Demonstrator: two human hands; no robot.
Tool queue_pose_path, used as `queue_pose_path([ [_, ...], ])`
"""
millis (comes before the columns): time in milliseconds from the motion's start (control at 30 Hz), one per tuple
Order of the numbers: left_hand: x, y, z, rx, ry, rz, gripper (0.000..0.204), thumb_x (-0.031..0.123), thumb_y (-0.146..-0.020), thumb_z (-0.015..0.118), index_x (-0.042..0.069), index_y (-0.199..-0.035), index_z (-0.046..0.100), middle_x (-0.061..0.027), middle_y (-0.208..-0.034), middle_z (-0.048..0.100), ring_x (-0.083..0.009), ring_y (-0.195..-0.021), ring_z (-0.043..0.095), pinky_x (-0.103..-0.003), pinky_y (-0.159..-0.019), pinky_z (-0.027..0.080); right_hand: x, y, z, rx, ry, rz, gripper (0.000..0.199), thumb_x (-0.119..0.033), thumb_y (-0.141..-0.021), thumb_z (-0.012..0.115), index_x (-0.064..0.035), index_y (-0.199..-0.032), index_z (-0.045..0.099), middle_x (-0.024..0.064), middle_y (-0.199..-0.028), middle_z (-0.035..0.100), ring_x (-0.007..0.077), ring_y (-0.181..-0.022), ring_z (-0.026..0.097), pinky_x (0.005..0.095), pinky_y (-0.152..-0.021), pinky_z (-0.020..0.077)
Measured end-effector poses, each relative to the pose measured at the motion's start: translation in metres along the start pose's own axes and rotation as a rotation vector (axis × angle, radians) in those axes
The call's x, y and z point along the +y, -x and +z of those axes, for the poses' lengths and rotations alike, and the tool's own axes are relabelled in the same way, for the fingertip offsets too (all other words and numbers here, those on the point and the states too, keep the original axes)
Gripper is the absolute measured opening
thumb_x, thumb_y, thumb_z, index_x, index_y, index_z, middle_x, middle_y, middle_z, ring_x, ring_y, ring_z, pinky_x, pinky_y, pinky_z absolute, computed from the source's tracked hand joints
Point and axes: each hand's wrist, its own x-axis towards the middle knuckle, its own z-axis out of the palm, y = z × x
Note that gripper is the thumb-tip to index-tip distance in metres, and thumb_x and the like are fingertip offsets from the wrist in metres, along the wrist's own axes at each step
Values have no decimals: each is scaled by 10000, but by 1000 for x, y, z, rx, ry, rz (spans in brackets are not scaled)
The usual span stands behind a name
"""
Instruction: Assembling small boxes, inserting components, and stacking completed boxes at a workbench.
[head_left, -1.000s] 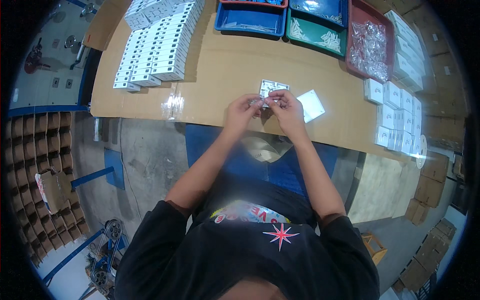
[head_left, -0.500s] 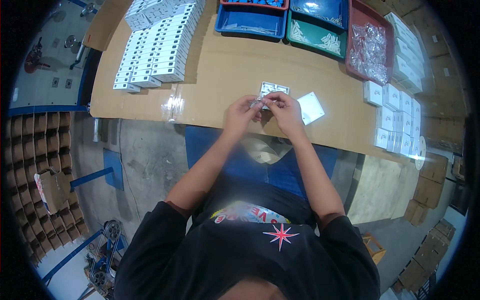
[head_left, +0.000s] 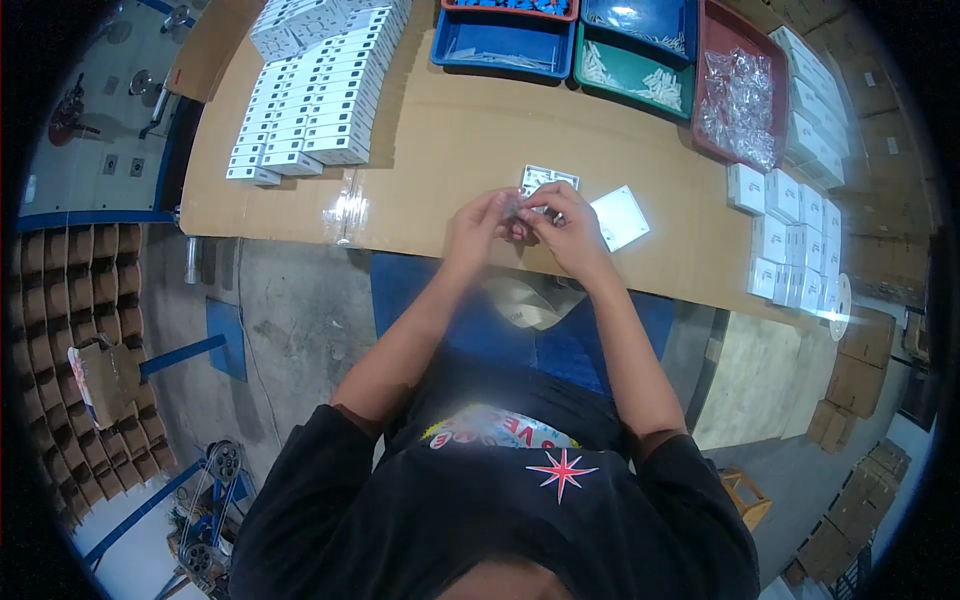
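My left hand (head_left: 478, 226) and my right hand (head_left: 568, 228) meet over the table's near edge, fingers pinched together. Between the fingertips is a small clear packet (head_left: 512, 207), like a thin plastic bag; its contents are too small to make out. Just beyond the hands lies an open white box (head_left: 552, 177) with small pieces inside, its near part covered by my right fingers. A flat white square lid or panel (head_left: 622, 218) rests on the cardboard tabletop right of my right hand.
Stacked white boxes (head_left: 310, 110) stand at the far left, more white boxes (head_left: 785, 230) at the right. Along the back are blue trays (head_left: 500, 70), a green tray (head_left: 640, 97) with white plugs, and a red tray (head_left: 697, 120) of clear bags.
The fingers have shifted slightly around the clear packet, which shows more between them now. The open box and the white panel stay in place.
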Motion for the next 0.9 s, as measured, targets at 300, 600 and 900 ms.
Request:
queue_pose_path([
  [300,3,0,-2,-12,-142,-22,191,140,-1043,616,-4,-1169,624,-83,-977,680,-162,-820,687,-285,-719,585,-14,-3,-10,49,78,125,185,-177,-916,744,-19,-996,694,80,-755,694,130,-640,616,300,-592,481],
  [600,13,4,11,11,7,19,176,114,-1008,666,-2,-1137,641,-82,-963,688,-161,-806,697,-281,-693,583,5,-6,-20,-27,-38,93,137,-143,-909,737,-28,-983,729,40,-789,652,101,-608,504,261,-586,430],
  [900,4,1,11,89,-7,-9,175,122,-1024,645,7,-1154,627,-84,-963,696,-150,-784,698,-270,-662,575,-7,-30,-24,-91,101,121,174,-142,-900,739,-14,-1018,741,52,-871,673,114,-662,543,275,-633,466],
])
